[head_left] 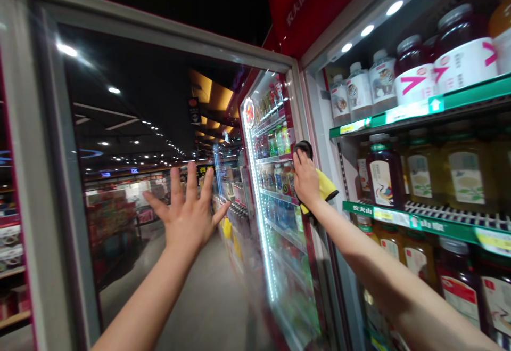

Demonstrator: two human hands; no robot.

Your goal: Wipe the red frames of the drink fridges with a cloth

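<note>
A glass door (131,143) of a drinks cooler stands open, its grey frame (167,29) running across the view. My left hand (189,212) is raised with spread fingers against or just before the glass, holding nothing. At the door's hinge side, my right hand (306,178) presses a yellow cloth (326,185) with a dark edge against the glass near the frame. The fingers of that hand lie over the dark part of the cloth, and a yellow corner sticks out to the right.
On the right, cooler shelves (439,223) with green front strips hold several bottles, among them a dark bottle (384,175). Another lit cooler (275,180) shows through the glass. Store shelving and a grey floor (199,298) are visible beyond.
</note>
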